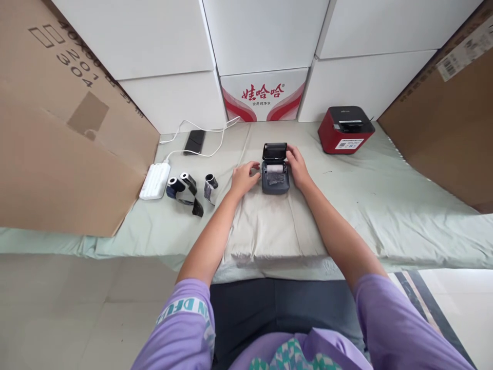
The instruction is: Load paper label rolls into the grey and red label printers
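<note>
Printer [275,187], small and dark: sitting on pale green cloth [370,198] near the middle of the table, between both hands. Lid [275,150]: standing raised at the back. Pale roll [275,168]: lying inside, with a crumpled dark strip [276,178] showing just in front.

Left hand [244,178]: hovering or resting just beside the printer's left side, fingers loosely curving inward, released. Right hand [297,164]: lying along the right side, fingertips bending in at the lid's edge, apparently touching; cannot tell whether grasping or merely resting.

Both forearms [213,234]: stretching forward across the table edge, converging on the printer.

Further left: three small rolls [190,184] lying with dark strips trailing, white power bank [155,181] resting beyond, black phone [195,141] lying behind under a white cable [210,155]. Further right: red-and-black device [344,131] standing before stacked white boxes [265,33].
</note>
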The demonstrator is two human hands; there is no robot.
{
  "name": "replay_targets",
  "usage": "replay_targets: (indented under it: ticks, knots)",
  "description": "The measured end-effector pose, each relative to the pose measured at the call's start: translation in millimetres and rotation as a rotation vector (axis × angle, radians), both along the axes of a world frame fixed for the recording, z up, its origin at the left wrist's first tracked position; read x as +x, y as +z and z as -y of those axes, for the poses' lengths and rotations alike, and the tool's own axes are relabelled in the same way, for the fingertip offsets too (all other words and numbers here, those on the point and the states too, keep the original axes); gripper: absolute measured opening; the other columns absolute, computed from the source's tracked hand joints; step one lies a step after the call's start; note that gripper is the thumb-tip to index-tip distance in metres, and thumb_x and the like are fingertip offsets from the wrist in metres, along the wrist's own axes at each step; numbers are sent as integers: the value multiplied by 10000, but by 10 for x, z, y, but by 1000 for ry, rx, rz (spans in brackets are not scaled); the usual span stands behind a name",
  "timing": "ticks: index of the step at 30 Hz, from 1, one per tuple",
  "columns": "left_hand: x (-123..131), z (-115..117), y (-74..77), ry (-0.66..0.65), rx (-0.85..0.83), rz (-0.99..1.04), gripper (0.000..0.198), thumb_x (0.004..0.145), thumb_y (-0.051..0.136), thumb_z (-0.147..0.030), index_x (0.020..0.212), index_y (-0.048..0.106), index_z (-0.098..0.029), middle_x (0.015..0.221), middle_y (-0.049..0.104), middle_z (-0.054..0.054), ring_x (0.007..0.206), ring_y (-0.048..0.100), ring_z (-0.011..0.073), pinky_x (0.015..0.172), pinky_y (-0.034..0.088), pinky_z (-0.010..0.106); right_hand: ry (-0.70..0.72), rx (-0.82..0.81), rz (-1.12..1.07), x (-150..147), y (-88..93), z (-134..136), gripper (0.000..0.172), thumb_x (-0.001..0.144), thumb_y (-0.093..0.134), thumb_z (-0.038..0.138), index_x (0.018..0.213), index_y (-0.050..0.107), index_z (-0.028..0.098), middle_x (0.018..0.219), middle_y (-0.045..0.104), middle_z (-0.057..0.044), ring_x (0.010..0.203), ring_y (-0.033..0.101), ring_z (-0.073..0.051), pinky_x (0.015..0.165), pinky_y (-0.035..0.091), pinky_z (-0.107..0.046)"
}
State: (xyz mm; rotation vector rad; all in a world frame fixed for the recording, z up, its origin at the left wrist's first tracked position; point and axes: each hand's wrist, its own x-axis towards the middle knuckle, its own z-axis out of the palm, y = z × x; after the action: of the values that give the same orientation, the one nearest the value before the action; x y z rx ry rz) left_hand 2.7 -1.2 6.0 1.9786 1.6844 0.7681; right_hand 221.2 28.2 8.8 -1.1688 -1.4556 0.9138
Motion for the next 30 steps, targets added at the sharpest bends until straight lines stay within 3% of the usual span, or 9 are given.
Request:
replay_targets:
  ticks: [3,5,10,16,21,24,27,30]
  knots:
    - [2,21,33,-1,-3,1,308,1014,578,-322,1294,704,-303,1344,793,10,1118,731,230,1157,416,418,55,-35,63,72,44,45,445,890,566,584,1108,729,232,1236,744,-104,1210,663,-283,1048,564,-442]
    - [1,34,50,-8,1,3,314,1067,512,-383,1291,712,-294,1353,787,24,1161,725,233,1149,419,407,94,-43,150,119,64,73,376,822,638,470,1086,748,226,1197,759,-97,1147,676,-287,1077,550,-480]
    - [25,61,66,-36,-2,12,342,1079,511,-424,1323,709,-287,1348,785,34,1135,728,227,1152,416,393,123,-112,210,196,80,62,468,778,714,368,1219,742,216,1246,753,-115,1087,682,-281,1081,551,-509]
    - [63,40,60,-36,-42,66,314,1034,585,-387,1310,698,-288,1362,782,19,1060,741,206,1163,422,396,218,-247,142,246,98,59,686,803,746,406,1454,625,228,1422,672,-154,1005,688,-250,794,622,-398]
    - [59,1,36,-28,-71,114,298,1003,622,-350,1285,698,-291,1336,790,11,1039,746,189,1126,467,366,261,-240,116,223,106,74,721,789,756,363,1485,607,244,1390,691,-133,1022,695,-242,830,621,-379]
    - [51,8,24,-27,-55,115,293,1007,621,-349,1279,707,-284,1315,797,16,1029,746,189,1124,469,367,192,-254,102,186,82,100,712,812,731,373,1494,595,219,1430,669,-153,983,702,-230,826,621,-383]
    - [37,15,11,-30,-27,107,301,1030,597,-357,1291,715,-268,1279,810,27,1051,748,201,1144,462,376,29,-309,135,162,86,221,625,901,590,365,1495,585,171,1334,714,-166,908,715,-242,858,628,-445]
    - [20,-5,-15,-35,-18,134,312,1053,560,-359,1283,731,-237,1293,809,58,1107,752,221,1135,480,372,-23,-282,249,66,128,471,520,880,545,294,1370,664,165,1237,756,-150,1051,728,-307,1020,593,-508]
